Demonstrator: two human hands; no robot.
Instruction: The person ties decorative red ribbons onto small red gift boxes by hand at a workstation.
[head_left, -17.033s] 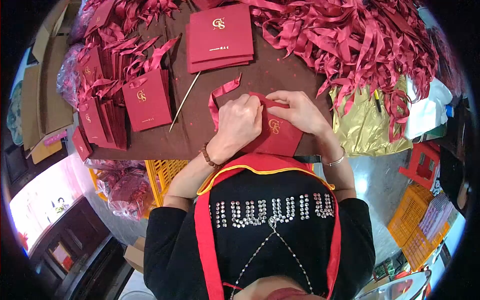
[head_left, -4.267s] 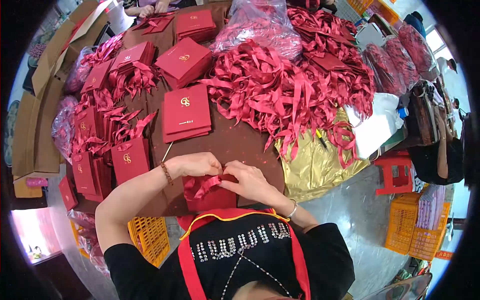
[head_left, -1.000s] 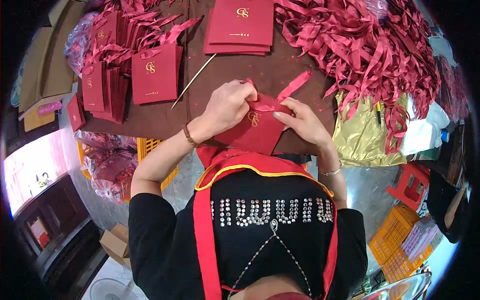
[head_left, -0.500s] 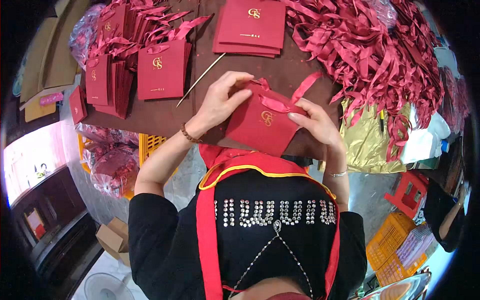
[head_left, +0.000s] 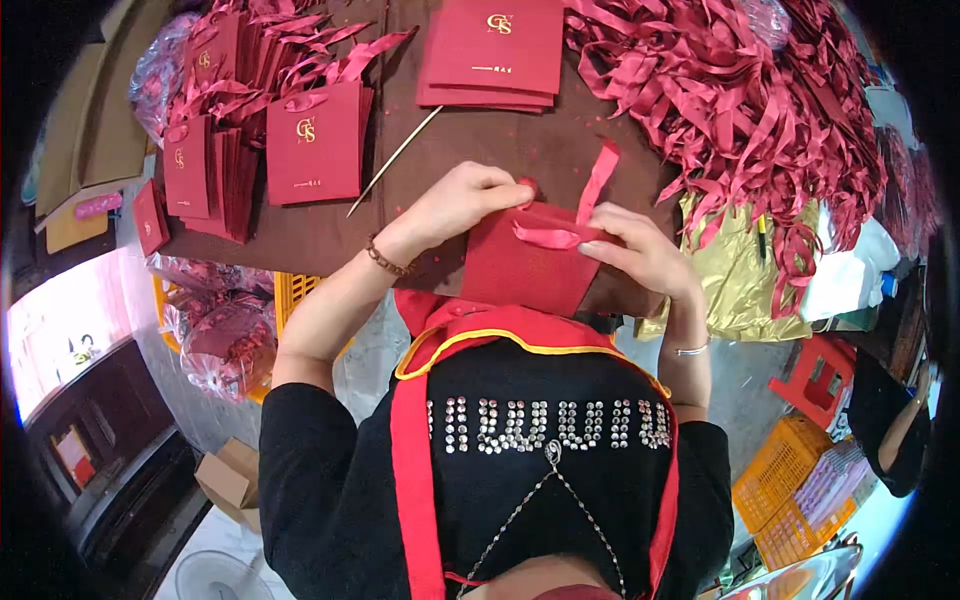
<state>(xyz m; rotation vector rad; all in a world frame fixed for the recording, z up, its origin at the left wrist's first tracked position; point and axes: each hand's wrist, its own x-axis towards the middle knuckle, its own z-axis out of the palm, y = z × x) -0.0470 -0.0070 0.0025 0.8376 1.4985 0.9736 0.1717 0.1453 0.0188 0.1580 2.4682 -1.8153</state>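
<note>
A red paper bag (head_left: 520, 265) with a faint gold logo lies at the table's near edge, its top toward the far side. My left hand (head_left: 465, 205) pinches a bit of red ribbon at the bag's top left corner. At the top right corner, my right hand (head_left: 635, 250) has its fingers closed on the bag's edge, beside the ribbon. One ribbon loop (head_left: 548, 236) lies across the bag's front, and a loose ribbon end (head_left: 599, 182) sticks up between the hands.
Red bags (head_left: 315, 145) stand in stacks at the left, with more bags (head_left: 495, 50) at the far middle. A thin stick (head_left: 394, 162) lies between them. Ribboned bags (head_left: 730, 110) are heaped at the right, by gold plastic (head_left: 735, 275). A person's arm (head_left: 900, 435) shows at far right.
My left hand has shifted right to the ribbon at the bag's corner. The bag has turned and tilted so its logo looks fainter, and the loose ribbon end stands more upright.
</note>
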